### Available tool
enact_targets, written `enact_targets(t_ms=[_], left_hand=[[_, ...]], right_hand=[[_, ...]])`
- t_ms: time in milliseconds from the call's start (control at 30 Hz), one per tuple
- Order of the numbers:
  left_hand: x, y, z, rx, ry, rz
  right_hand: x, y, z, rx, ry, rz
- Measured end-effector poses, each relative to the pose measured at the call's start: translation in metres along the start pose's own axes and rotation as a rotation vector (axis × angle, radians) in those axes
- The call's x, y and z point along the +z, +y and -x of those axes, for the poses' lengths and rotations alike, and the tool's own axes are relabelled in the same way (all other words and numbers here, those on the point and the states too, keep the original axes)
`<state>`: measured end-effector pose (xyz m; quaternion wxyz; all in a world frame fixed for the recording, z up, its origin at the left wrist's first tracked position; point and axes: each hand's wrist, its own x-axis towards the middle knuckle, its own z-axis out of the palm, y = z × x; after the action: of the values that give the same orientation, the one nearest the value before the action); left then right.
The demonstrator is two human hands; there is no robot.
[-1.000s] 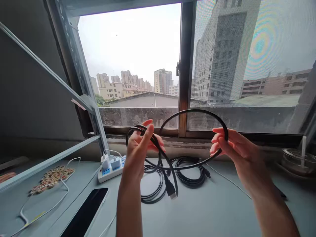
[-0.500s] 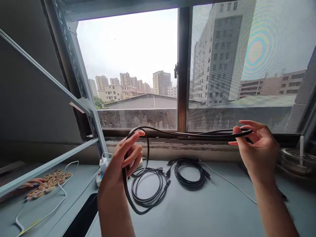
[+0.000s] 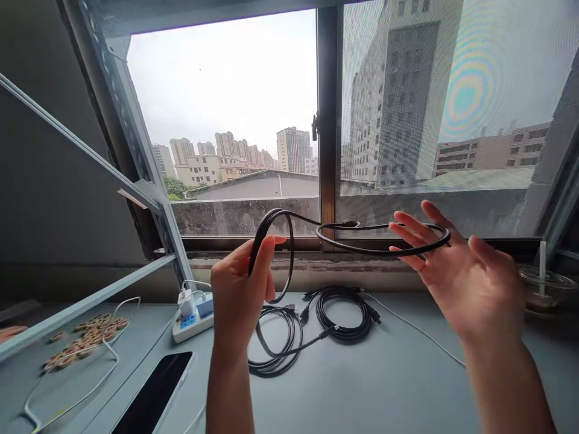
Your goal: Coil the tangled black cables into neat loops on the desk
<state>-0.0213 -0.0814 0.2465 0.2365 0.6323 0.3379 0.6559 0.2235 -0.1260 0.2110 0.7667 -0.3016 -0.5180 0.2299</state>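
A black cable (image 3: 371, 250) is stretched in the air between both hands, above the desk. My left hand (image 3: 244, 271) is closed around its looped strands, with the thumb pressed over them. From that grip one loop droops beside the fingers, and an end with a plug (image 3: 329, 331) hangs over the desk. My right hand (image 3: 461, 271) is open, palm turned up, fingers spread. The cable's far bend passes around its fingers and rests against them. Another connector (image 3: 350, 224) shows at the back of the loop, in front of the window frame.
Two coiled black cables (image 3: 346, 337) (image 3: 274, 369) lie on the desk. To the left are a white power strip (image 3: 192, 328), a phone (image 3: 156, 392), a metal shelf frame (image 3: 176, 238) and small round pieces (image 3: 85, 340). A lidded cup (image 3: 545, 286) with a straw stands right.
My right hand has opened from a pinch and turned its palm up, and the cable loop has widened. My left hand has shifted right and turned, its thumb now over the strands.
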Motion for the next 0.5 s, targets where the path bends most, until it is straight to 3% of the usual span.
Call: enact_targets(t_ms=[100,300,500], left_hand=[[0.014,0.002,0.006,0.054,-0.024,0.094],[0.028,-0.009,0.005,0.115,-0.096,0.246],[0.028,-0.009,0.003,0.172,0.154,0.268]], right_hand=[[0.002,0.006,-0.002,0.005,0.105,0.023],[-0.007,0.018,-0.006,0.095,-0.005,-0.064],[-0.025,0.023,-0.013,0.208,0.0,-0.28]])
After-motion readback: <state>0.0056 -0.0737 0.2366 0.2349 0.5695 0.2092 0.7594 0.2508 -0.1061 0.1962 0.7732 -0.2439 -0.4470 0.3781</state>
